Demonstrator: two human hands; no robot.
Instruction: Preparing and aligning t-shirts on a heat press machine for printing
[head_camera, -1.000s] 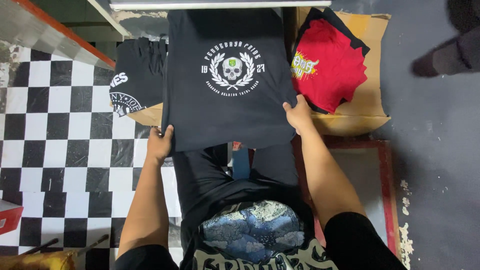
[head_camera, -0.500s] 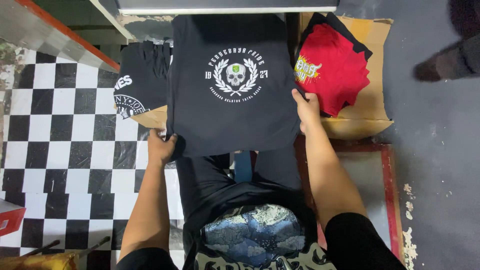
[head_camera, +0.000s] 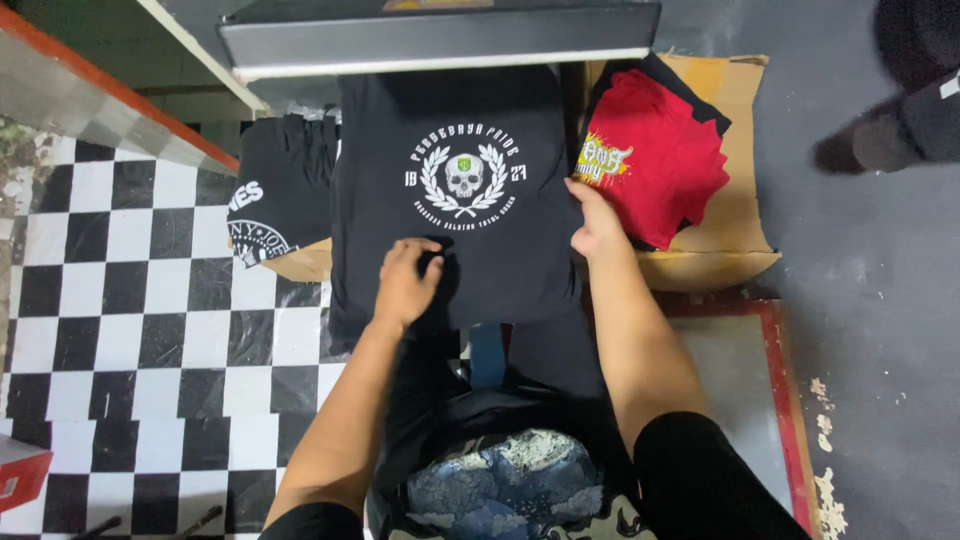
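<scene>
Scene: a work spot is seen from above, with a checkered black-and-white floor at the left and grey concrete at the right.
Main garment: a black T-shirt with a white skull-and-wreath print is laid flat in the middle, its far edge tucked under the raised upper plate of a heat press.
Left hand: the left hand is laid on the near part of the black shirt, below the print, fingers curled and pressing into the cloth; whether a fold is pinched cannot be told.
Right hand: the right hand is placed at the shirt's right edge, fingers closed on the fabric there.
Step in hand: the shirt appears to be smoothed and squared on the press bed.
Next move, as judged: wrinkles near the lower hem would need flattening, with the print kept centred under the plate.
Right side: a red T-shirt with a yellow print is laid on a cardboard box.
Left side: another black printed shirt is draped just beside the main one.
</scene>
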